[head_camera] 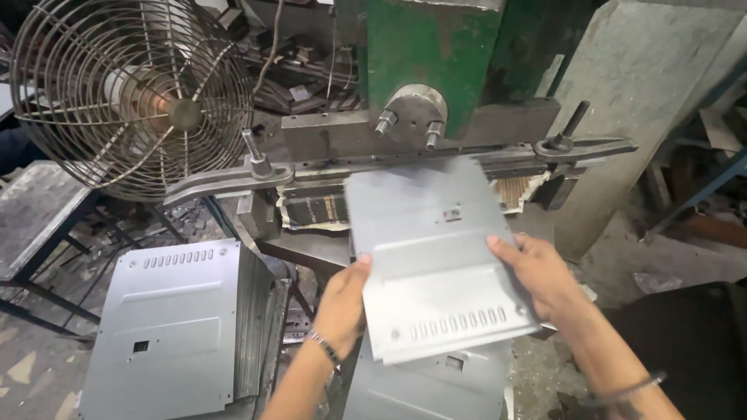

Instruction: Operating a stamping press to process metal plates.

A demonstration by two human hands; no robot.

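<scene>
Sheet metal, matt grey, in a worn workshop

The held panel [436, 257] is smooth, dull-grey sheet metal, like the stacked panels [167, 327] near left; the fan guard [128, 97] far left is bare wire, the press [436, 54] chipped green-painted metal, and the floor [622, 257] rough concrete.

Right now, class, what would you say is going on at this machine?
A person holds a grey sheet-metal panel by its two side edges, left hand and right hand, with its far end under the green press. Another panel lies beneath. A stack of similar slotted panels stands on the left, below a wire-caged fan.
</scene>
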